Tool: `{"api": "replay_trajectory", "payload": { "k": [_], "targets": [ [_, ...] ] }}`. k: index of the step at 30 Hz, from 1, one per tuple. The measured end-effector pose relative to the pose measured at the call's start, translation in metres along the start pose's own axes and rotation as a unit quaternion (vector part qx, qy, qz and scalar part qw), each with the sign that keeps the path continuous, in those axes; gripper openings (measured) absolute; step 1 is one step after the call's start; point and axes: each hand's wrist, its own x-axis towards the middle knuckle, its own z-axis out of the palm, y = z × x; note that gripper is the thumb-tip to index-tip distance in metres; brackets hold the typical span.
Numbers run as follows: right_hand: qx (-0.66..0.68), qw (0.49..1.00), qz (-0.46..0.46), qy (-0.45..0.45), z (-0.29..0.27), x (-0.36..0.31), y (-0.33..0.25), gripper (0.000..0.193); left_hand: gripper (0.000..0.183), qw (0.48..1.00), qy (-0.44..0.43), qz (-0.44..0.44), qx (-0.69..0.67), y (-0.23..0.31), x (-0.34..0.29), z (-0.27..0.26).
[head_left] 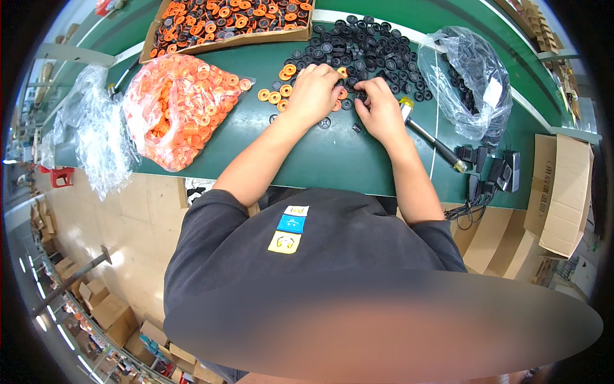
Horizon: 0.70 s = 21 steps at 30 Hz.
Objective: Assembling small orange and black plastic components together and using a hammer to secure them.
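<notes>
My left hand (314, 93) is closed, its fingers curled downward among orange ring-shaped parts (275, 97); what lies in its fingertips is hidden. To its right, my right hand (381, 110) pinches a small black round part (361, 95) between thumb and fingers. Beyond both hands spreads a heap of black wheel-like parts (358, 48) on the green table (256, 150). A few loose black pieces, including a spoked disc (324, 123) and a small cylinder (356, 128), lie on the near side of the hands.
A bag of orange parts (176, 112) rests at left beside crumpled clear plastic (99, 128). Behind it stands a cardboard box (224, 43) of orange and black parts. At right are a hammer (438, 146), a bag with black parts (473, 83), black power adapters (502, 173) and a carton (559, 192).
</notes>
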Motion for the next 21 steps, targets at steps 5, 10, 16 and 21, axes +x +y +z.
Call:
{"api": "replay_trajectory", "payload": {
  "k": [5,10,16,21],
  "targets": [
    [0.072,0.996,-0.030,0.033,-0.003,-0.002,0.008,0.033,0.024,1.000,-0.005,0.009,-0.003,0.001,-0.002,-0.005],
    [0.135,0.987,-0.044,0.072,-0.002,-0.003,0.009,0.030,0.020,0.999,-0.026,-0.012,-0.035,0.000,0.000,-0.023],
    [0.175,0.981,-0.028,0.073,-0.004,-0.004,0.004,0.029,0.019,0.998,-0.060,-0.026,-0.014,0.000,-0.002,-0.023],
    [0.209,0.975,-0.019,0.065,0.002,-0.006,0.007,0.030,0.021,0.998,-0.059,-0.023,0.000,-0.001,-0.003,-0.023]
  ]
}}
